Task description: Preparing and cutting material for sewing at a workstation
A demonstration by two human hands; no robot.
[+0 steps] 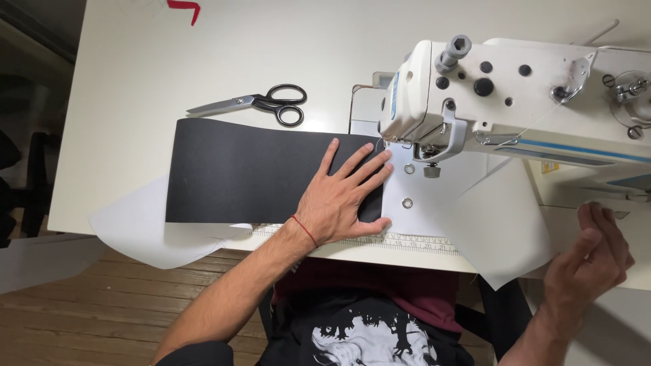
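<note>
My left hand [344, 194] lies flat with fingers spread on the right end of a black fabric strip [237, 171], its fingertips close to the presser foot [428, 157] of a white sewing machine [515, 102]. Under the black strip lies a white fabric sheet [475, 224] that runs beneath the needle and hangs over the table's front edge. My right hand [591, 261] pinches the right edge of that white sheet near the table's front right. A red string circles my left wrist.
Black-handled scissors [261, 104] lie on the white table [135, 88] behind the black strip. A ruler strip [407, 240] runs along the table's front edge. A red mark [184, 8] sits at the far back. Wooden floor shows below left.
</note>
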